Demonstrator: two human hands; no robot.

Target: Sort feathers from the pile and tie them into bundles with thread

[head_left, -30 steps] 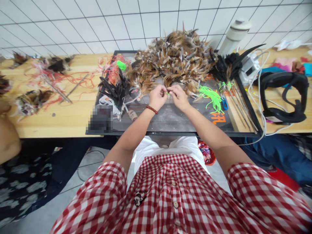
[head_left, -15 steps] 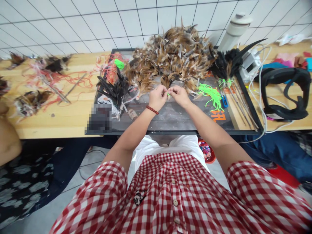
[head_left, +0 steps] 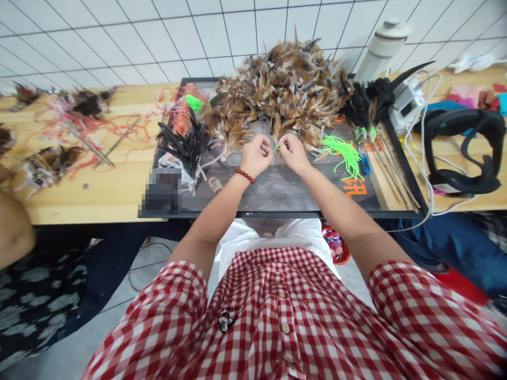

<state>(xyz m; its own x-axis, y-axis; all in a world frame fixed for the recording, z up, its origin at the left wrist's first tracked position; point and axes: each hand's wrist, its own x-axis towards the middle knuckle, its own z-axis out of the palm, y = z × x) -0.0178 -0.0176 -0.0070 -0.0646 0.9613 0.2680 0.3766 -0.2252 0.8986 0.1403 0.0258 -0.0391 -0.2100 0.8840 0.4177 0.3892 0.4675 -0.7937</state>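
The left hand (head_left: 257,155) was curled, its fingertips at a short green cord (head_left: 275,148); whether they gripped it could not be determined. The right hand (head_left: 292,152) pinched the cord between thumb and forefinger. The cord lay between both hands, just before the brown feather pile (head_left: 285,89).

The feather pile (head_left: 283,92) looks dry and rough; the table (head_left: 114,190) is smooth, pale wood; the wall (head_left: 174,39) is glossy tile

Red-and-white checks cover the shirt (head_left: 269,311); the cord bundle (head_left: 344,154) is neon green, the trousers (head_left: 253,240) white.
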